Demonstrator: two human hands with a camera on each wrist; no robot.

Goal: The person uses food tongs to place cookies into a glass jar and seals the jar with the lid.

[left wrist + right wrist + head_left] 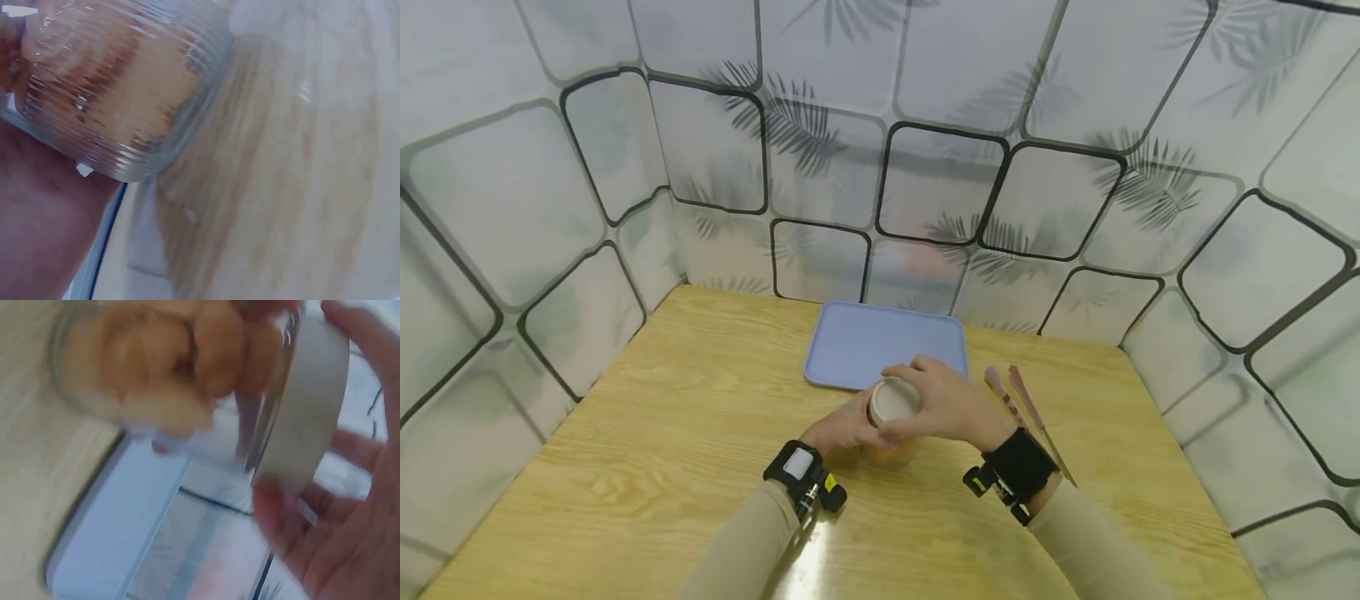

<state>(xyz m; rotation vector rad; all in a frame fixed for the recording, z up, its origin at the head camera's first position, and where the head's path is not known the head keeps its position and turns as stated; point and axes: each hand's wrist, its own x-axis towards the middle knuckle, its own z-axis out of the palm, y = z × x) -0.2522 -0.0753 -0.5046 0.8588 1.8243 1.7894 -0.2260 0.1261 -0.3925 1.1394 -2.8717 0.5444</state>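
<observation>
The jar (891, 429) is gripped low by the left hand (842, 429), while its lid (895, 400) is clasped from above by the right hand (951, 408), just before the tray (857, 342).

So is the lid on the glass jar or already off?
On. The pale lid sits atop the ribbed glass jar, right hand gripping it, left hand holding the jar. Whether loosened: cannot tell.

Staged tabletop booth, wooden table (662, 433), leaf-print tiled backdrop (940, 125) around
</observation>
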